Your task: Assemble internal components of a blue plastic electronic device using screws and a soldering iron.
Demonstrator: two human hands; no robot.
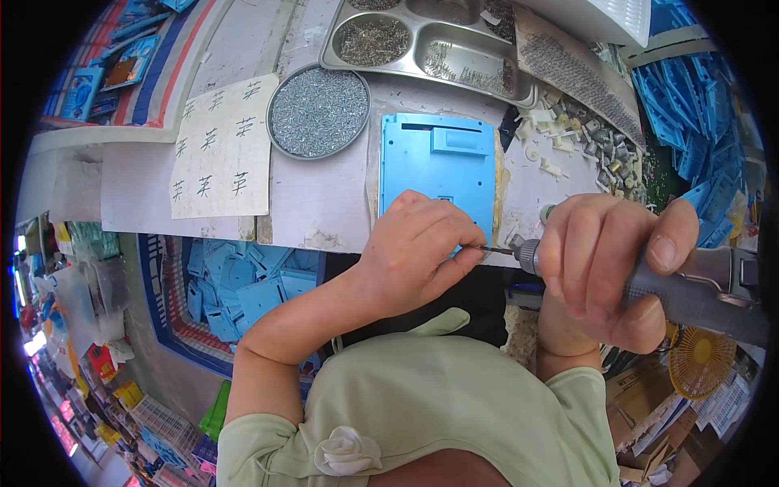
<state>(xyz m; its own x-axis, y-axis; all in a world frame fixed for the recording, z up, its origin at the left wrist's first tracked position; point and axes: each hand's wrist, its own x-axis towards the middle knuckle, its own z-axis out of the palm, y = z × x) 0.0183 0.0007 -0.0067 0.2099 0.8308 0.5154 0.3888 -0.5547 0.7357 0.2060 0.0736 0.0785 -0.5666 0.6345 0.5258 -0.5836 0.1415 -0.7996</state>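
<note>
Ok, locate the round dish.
In the head view, the round dish sits upper left of centre, between the paper and the blue panel, below the left end of the tray.

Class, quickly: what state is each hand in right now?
Left hand: pinched closed at the driver bit; held item, if any, cannot be told.
Right hand: closed, holding the grey power driver.

Left arm [304, 323] is bent pretty hard at the elbow, with the left hand [418, 242] knuckles-up and its thumb and fingers [464, 232] pinched together, while the right hand [604, 264] sits raised, fingers curled in a solid grip.
</note>
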